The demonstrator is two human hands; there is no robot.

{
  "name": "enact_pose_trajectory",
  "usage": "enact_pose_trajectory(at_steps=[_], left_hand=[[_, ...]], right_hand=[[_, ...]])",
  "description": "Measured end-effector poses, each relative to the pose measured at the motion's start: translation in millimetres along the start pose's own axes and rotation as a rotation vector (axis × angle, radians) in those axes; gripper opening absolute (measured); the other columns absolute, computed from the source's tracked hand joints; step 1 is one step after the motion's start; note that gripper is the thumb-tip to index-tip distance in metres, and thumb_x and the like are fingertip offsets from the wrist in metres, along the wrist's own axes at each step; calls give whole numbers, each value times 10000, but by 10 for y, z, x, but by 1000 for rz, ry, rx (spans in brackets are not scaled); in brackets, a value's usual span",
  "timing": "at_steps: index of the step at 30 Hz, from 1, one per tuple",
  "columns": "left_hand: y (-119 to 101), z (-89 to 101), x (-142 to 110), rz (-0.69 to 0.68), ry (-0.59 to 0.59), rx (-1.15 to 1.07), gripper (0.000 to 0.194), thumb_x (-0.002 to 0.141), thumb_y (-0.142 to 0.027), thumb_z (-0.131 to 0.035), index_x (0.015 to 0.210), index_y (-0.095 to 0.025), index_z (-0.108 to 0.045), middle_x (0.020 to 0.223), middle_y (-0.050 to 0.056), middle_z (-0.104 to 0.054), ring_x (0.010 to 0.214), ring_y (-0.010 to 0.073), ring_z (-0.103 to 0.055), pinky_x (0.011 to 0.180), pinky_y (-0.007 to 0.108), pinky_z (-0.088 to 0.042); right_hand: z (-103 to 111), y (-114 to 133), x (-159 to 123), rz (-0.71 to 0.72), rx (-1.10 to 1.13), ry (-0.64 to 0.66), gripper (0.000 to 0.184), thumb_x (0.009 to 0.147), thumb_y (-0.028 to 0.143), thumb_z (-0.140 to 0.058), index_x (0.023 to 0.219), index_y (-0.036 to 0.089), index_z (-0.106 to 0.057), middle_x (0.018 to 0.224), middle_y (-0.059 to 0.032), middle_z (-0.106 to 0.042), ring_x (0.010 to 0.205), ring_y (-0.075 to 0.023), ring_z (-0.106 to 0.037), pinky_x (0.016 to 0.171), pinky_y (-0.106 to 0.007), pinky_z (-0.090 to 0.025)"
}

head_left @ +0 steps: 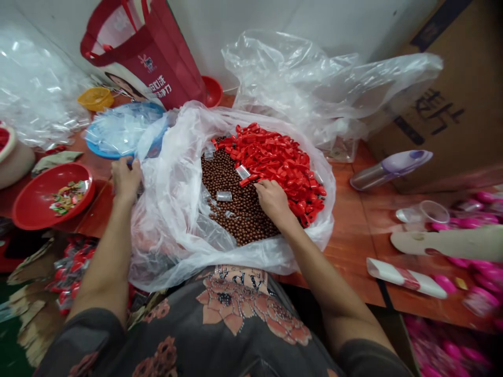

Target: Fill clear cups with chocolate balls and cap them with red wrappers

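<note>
My right hand [272, 200] reaches into a large white plastic bag [168, 152] with its fingers closed. Its fingertips touch the border between brown chocolate-like balls [251, 225] and a heap of red plastic pieces [277, 157]; what they pinch is hidden. Just beyond them lie one red piece [247, 180] and a small clear tube [242, 172]. Another clear tube [223, 196] rests on the balls. At the near rim of a blue basin [104, 151] full of clear plastic pieces [128, 125], my left hand [126, 177] has its fingers bent closed. Whatever it grips cannot be made out.
A red bowl [27, 207] with wrapped sweets stands at left. Behind are a dark red shopping bag [173, 57] and crumpled clear plastic [283, 68]. On the right are a cardboard box [440, 125], a purple-topped bottle [393, 168], a clear cup [434, 212] and pink items [483, 283].
</note>
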State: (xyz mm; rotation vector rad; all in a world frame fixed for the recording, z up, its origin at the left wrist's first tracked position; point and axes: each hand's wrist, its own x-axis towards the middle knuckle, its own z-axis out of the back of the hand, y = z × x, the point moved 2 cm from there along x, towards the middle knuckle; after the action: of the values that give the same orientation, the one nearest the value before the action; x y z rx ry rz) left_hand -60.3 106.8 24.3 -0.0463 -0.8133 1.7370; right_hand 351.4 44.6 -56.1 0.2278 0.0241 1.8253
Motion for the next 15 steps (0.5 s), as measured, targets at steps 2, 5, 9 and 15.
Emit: enact_pose_trajectory(at_steps=[2, 5, 9, 15], left_hand=[[-314, -78, -158, -127, -56, -2, 362, 940, -367, -509, 1160, -101, -620, 1164, 106, -601, 1175, 276, -515, 1048, 464, -380], [-874, -375, -530, -402, 222, -138, 312, 970, -325, -457, 1103, -137, -667, 1027, 74, -665, 954, 183, -600, 893, 328, -468], [-1293, -964, -1027, -613, 731, 0, 227, 898, -248, -566, 1044, -176, -725, 964, 81, -707, 950, 207, -624, 889, 308, -451], [-1231, -1391, -1162, -531, 917, 98, 258, 793, -294, -700, 1022, -194, -762, 1019, 92, -718, 969, 249, -638, 851, 301, -442]], right_hand=[[-23, 18, 95, 3, -25, 14, 336, 976, 165, -364, 1114, 156, -670, 1089, -124, -649, 958, -251, -502, 844, -349, -387], [-52, 3, 207, -92, -71, -45, 321, 982, 198, -366, 1093, 140, -662, 1072, -145, -616, 938, -259, -496, 792, -352, -373], [-80, 2, 328, 37, -73, -73, 302, 940, 263, -510, 1212, 175, -609, 1170, -139, -584, 966, -263, -492, 786, -351, -358], [-122, 8, 405, 208, -84, -10, 231, 906, 279, -575, 1093, 165, -649, 1060, -132, -663, 1002, -286, -463, 802, -377, -322]])
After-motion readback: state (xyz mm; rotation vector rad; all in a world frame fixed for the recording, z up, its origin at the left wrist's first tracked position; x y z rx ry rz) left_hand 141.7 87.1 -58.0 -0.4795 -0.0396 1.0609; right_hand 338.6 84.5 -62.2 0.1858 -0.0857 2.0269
